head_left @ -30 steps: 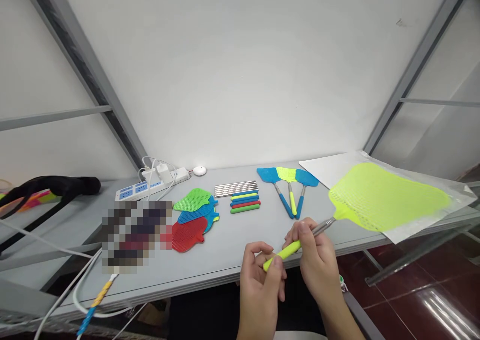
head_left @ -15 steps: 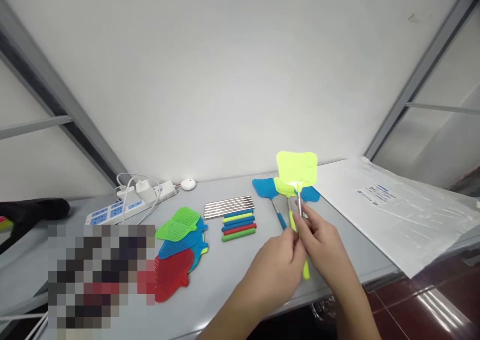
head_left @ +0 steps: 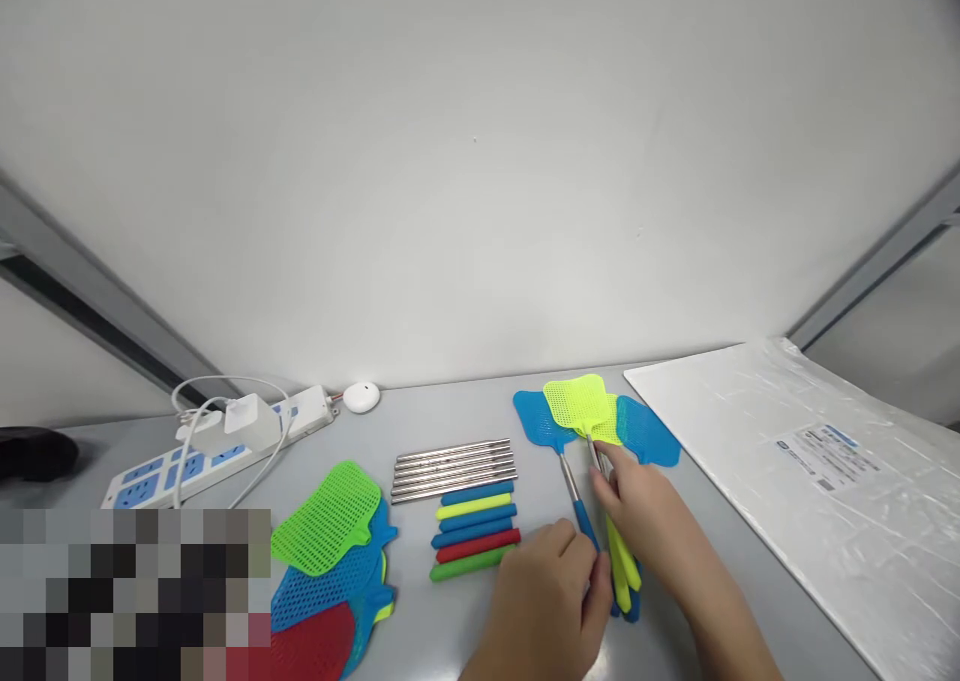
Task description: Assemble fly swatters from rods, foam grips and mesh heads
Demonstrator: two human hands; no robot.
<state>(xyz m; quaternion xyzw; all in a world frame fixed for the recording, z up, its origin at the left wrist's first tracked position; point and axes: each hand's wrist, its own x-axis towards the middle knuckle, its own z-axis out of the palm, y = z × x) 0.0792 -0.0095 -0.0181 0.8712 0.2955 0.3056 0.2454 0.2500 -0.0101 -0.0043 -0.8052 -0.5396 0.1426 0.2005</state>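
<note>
Packaging of pale, creased plastic (head_left: 720,411) lies flat along the right side of our counter (head_left: 420,621), a printed label (head_left: 829,456) on it; we cannot make out what it contains. At the far left, white plug adapters (head_left: 251,423) sit in a power strip (head_left: 307,411). Our right hand (head_left: 645,506) is nearly closed, thumb and forefinger on the metal shaft of the upper yellow swatter (head_left: 574,401), which lies over the lower yellow swatter (head_left: 611,426) and overlaps the head of the left blue swatter (head_left: 532,416). On the other side, the right blue swatter (head_left: 649,436) rests just beside the packaging. Our left hand (head_left: 551,596) is curled, back upward, its fingertips beside the swatters' handles; we cannot tell whether it grips anything. Left of our hands lie a row of metal rods (head_left: 454,471) and, just nearer us, coloured grips (head_left: 475,524) side by side. Farther left, loose swatter heads overlap in a pile, the green head (head_left: 330,516) above blue ones and the red head (head_left: 315,646) nearest us.
</note>
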